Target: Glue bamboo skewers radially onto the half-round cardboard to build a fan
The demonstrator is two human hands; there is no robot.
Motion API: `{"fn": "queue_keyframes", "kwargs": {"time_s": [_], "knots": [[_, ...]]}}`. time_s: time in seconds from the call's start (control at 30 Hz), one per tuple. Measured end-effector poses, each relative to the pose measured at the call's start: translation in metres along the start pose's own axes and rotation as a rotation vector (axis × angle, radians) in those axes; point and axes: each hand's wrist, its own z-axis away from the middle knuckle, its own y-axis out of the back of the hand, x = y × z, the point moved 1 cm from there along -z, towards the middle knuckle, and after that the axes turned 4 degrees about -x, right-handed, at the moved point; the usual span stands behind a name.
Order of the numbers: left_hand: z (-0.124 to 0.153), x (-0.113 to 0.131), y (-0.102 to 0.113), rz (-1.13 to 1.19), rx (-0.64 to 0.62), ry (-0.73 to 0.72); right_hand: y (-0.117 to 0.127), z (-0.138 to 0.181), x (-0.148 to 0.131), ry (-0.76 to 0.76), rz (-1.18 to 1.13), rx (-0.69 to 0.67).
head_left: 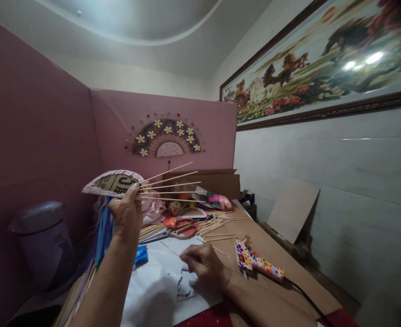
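My left hand (pixel 127 213) is raised and closed on a half-round cardboard piece (pixel 110 182) with a pale wrapped rim. Several thin wooden sticks (pixel 173 185) fan out from it to the right. Low over a white sheet (pixel 152 272), my right hand (pixel 205 263) pinches one thin wooden stick (pixel 169 247) that points up and left. To its right lies a flower-patterned glue gun (pixel 263 265) with a black cord. Between and behind my hands are scissors (pixel 183 230) and loose wooden sticks (pixel 221 221).
A decorated fan (pixel 168 134) hangs on the pink panel (pixel 118 118) ahead. Blue packaging (pixel 141 255) and a ball of twine (pixel 175 208) lie on the table. Coloured strips (pixel 103 222) hang at left near a bin (pixel 45 245). A cardboard box (pixel 217 184) stands behind.
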Motion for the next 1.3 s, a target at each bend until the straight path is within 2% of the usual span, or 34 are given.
{"fn": "queue_keyframes", "kwargs": {"time_s": [0.3, 0.6, 0.97, 1.3], "knots": [[-0.013, 0.002, 0.013, -0.026, 0.022, -0.032, -0.003, 0.002, -0.004, -0.007, 0.034, -0.003], [-0.005, -0.005, 0.012, -0.025, 0.042, 0.083, -0.003, 0.003, -0.001, -0.038, 0.04, -0.033], [-0.003, -0.007, 0.011, -0.012, 0.045, 0.145, -0.005, 0.004, -0.001, -0.026, 0.107, -0.018], [0.0, -0.014, 0.011, -0.021, 0.029, 0.142, -0.001, 0.002, -0.004, -0.015, 0.104, -0.015]]}}
